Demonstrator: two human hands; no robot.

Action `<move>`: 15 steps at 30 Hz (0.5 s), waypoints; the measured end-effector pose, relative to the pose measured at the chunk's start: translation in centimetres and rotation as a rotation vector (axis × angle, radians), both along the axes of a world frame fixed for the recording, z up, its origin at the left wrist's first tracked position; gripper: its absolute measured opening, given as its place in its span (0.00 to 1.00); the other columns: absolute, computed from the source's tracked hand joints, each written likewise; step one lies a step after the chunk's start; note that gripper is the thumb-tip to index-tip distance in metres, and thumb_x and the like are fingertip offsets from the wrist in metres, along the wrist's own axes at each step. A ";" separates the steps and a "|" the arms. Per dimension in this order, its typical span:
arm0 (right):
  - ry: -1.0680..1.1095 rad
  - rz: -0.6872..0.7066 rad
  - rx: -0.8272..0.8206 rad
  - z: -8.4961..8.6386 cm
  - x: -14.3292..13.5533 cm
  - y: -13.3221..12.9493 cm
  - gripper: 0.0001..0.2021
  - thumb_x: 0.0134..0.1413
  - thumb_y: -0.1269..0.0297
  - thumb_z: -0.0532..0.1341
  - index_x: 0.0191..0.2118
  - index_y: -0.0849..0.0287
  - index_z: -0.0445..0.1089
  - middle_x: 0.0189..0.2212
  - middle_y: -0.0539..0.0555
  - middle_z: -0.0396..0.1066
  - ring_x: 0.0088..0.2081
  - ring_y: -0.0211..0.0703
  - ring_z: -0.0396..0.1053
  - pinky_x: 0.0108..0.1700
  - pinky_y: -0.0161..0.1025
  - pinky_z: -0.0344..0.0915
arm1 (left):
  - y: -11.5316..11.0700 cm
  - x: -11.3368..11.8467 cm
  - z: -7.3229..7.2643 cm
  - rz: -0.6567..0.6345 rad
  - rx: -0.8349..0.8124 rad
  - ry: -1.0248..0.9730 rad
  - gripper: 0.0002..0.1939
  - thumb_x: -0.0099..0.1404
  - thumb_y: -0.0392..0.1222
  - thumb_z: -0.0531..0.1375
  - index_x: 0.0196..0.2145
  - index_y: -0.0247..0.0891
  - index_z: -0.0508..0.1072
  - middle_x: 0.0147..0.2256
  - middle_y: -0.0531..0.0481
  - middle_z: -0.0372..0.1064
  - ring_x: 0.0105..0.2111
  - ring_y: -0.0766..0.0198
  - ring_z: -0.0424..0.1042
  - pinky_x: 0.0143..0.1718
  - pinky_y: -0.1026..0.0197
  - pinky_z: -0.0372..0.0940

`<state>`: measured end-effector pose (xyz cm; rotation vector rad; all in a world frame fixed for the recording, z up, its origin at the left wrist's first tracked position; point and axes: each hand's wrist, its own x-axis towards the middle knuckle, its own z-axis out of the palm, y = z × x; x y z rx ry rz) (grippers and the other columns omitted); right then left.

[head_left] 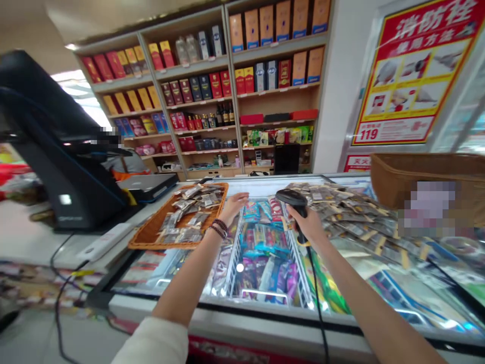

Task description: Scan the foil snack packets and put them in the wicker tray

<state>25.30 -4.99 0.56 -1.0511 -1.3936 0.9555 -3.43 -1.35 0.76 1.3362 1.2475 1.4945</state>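
Observation:
A black handheld barcode scanner (292, 196) is gripped in my right hand (309, 223), its head pointing left and its cable hanging down over the freezer. To the left, my left hand (233, 207) reaches forward above the glass, fingers stretched out, with nothing visible in them. Right beside it is an orange wicker basket (142, 240) with small dark sachets (189, 208) lying inside. A large heap of similar sachets (352, 210) spreads over the glass to the right of the scanner. Under both hands, colourful wrapped packs (263, 237) show through the freezer's glass top.
The chest freezer's front edge (242, 319) runs across below my arms. On the left counter stand a black checkout terminal (71, 192) and a dark flat device (151, 185). A brown basket (428, 169) sits at the right. Shelves of boxes (197, 91) line the back wall.

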 end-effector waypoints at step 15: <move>-0.012 0.159 0.028 -2.0 -11.2 -0.9 0.28 0.47 0.31 0.68 0.33 0.55 0.70 0.24 0.54 0.78 0.15 0.41 0.68 0.19 0.38 0.65 | -3.2 -12.7 -0.4 0.472 -0.258 0.294 0.23 0.59 0.41 0.73 0.52 0.35 0.79 0.30 0.49 0.76 0.32 0.60 0.77 0.41 0.58 0.72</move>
